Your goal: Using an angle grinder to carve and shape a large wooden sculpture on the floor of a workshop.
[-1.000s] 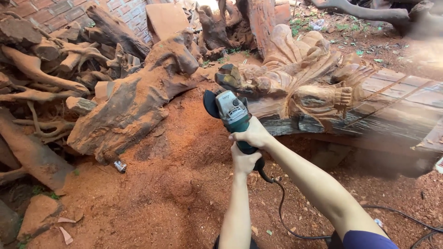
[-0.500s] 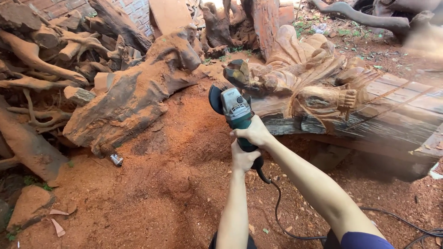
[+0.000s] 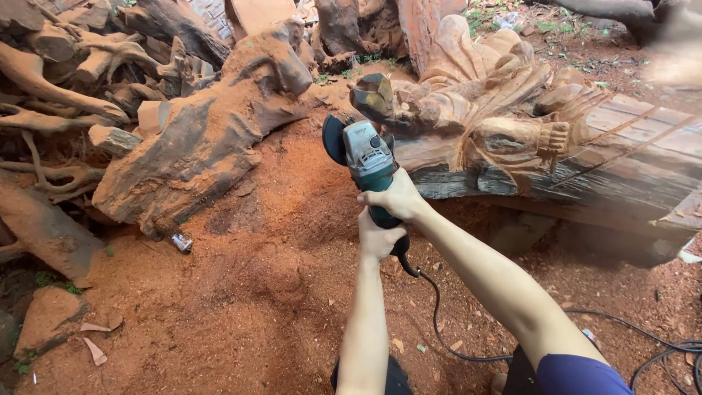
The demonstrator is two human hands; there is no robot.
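No packages, signs, screens — none visible

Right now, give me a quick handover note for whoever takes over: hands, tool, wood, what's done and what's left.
Right hand grips the angle grinder up on its body; left hand holds the rear handle.
Grinder disc hangs just left of the carved log, not clearly touching it.
Cord trails back over the ground.
Done: upper log already shaped; red sawdust covers the ground.
Left: the log's dark underside looks uncarved.
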